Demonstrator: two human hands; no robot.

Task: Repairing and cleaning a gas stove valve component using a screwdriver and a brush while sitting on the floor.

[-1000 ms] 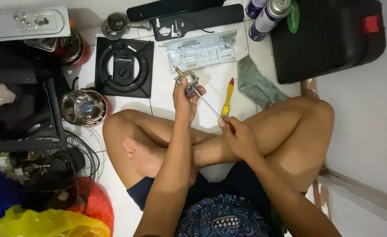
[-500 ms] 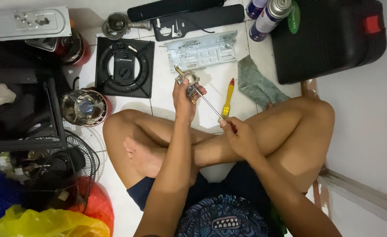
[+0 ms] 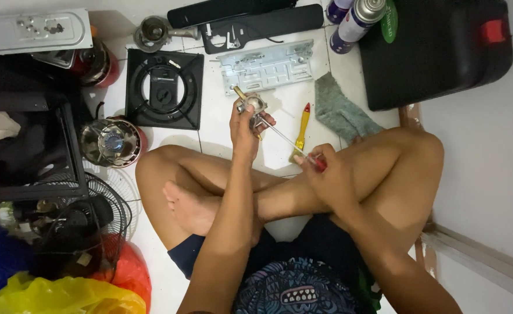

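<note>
Metal valve part [image 3: 253,106] sits gripped in the left hand [image 3: 246,125]; the right hand [image 3: 326,174] is closed around a red-handled screwdriver [image 3: 294,145] touching it.

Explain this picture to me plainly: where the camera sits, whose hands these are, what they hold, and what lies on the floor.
The camera sits on a person's head and looks down at their crossed legs on a white tiled floor. The left hand holds a small metal valve part. The right hand has its grip on a red-handled screwdriver, tip at the part. Nearby lie a yellow brush, a grey cloth, a black burner frame, a metal plate, spray cans and a black case.
</note>
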